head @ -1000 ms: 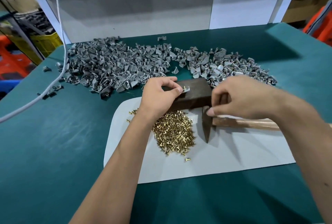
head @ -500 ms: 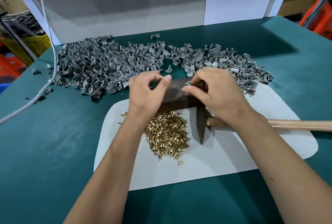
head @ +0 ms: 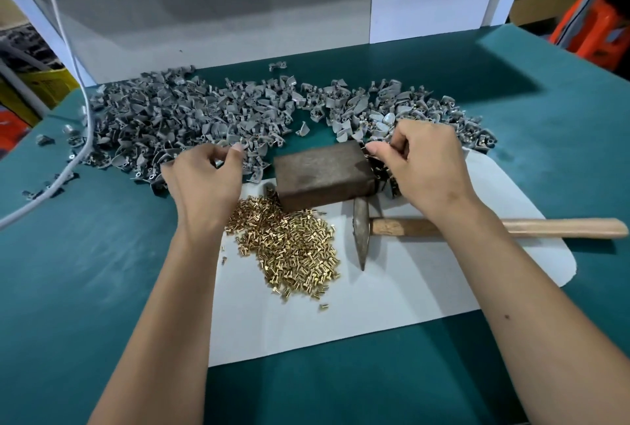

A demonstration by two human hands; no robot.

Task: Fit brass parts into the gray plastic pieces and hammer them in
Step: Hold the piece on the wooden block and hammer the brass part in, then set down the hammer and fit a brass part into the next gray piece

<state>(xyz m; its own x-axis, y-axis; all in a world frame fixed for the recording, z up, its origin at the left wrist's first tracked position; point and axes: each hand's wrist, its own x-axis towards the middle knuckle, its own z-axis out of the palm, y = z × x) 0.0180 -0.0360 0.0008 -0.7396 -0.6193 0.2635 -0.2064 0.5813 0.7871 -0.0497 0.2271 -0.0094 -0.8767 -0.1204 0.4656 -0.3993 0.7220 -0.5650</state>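
Gray plastic pieces [head: 191,117] heaped at 11 o'clock within reach; left hand [head: 201,182] pinches one, right hand [head: 419,169] curled, contents unclear.

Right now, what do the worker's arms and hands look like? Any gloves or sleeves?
No gloves and no sleeves in view: the left hand and right hand are bare, with forearms uncovered down to the frame's edge. No watch, rings or bracelets show. The thumbnails look short and unpainted.

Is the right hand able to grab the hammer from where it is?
Probably yes. The hammer lies free on the white sheet, right under the right hand's wrist, nothing on top. But that hand seems busy with gray pieces first.
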